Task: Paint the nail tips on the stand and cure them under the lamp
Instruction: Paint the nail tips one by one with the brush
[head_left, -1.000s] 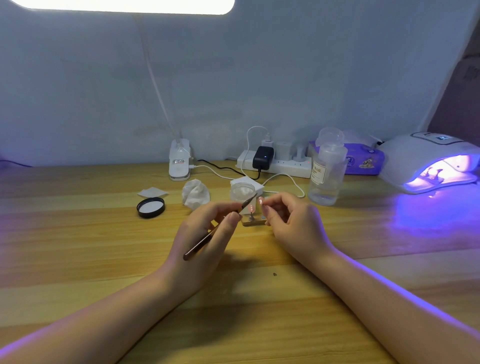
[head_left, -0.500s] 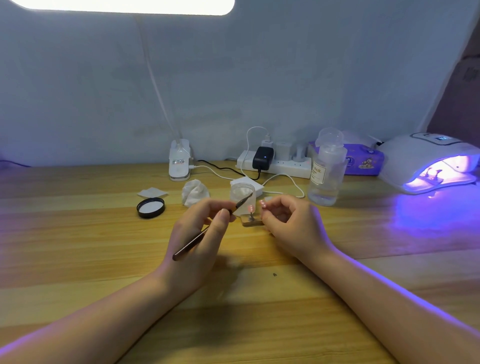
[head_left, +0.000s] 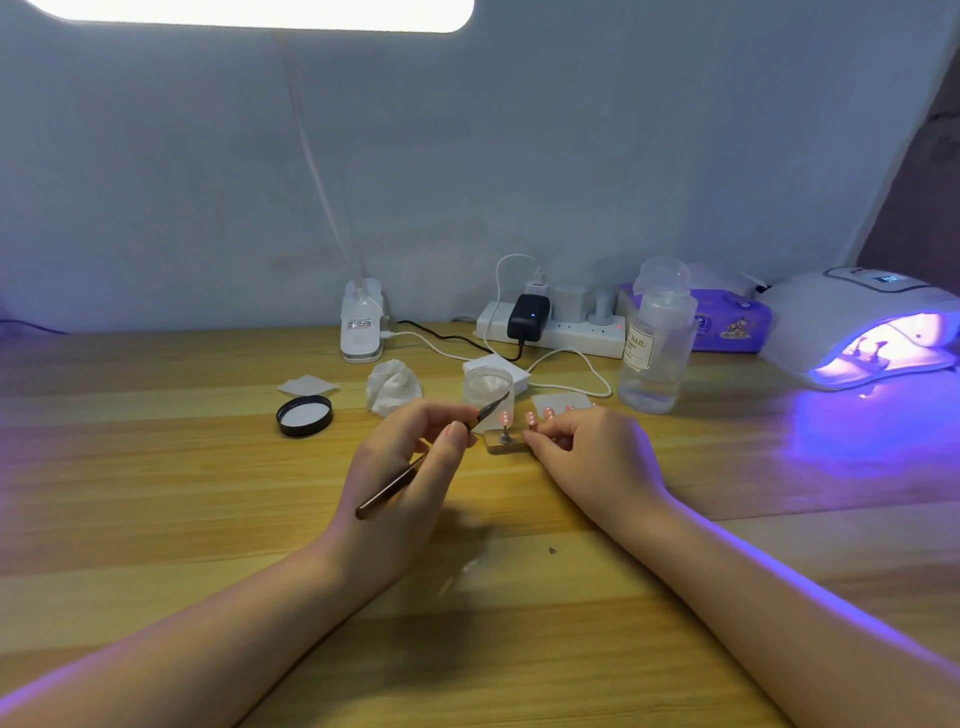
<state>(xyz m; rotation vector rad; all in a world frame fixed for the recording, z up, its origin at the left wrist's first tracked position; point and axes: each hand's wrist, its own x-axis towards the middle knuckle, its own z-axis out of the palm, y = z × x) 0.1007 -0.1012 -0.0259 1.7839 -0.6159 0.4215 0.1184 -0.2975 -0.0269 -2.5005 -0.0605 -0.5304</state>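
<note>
A small stand (head_left: 500, 443) with pink nail tips (head_left: 505, 419) on short posts sits mid-table. My left hand (head_left: 410, 462) pinches a thin dark brush (head_left: 431, 454), its tip raised beside the leftmost nail tip. My right hand (head_left: 587, 449) holds the stand's right end with curled fingers, covering part of it. The white curing lamp (head_left: 857, 322) glows violet at the far right, with another stand visible inside it.
A clear jar (head_left: 488, 389) stands just behind the stand, its black lid (head_left: 304, 414) to the left. A crumpled tissue (head_left: 392, 387), wipe pads, a clear liquid bottle (head_left: 655, 353), a power strip (head_left: 556, 332) with cables and a purple tissue pack line the back.
My left hand has drawn the brush slightly back and left from the nail tip. My right hand stays on the stand.
</note>
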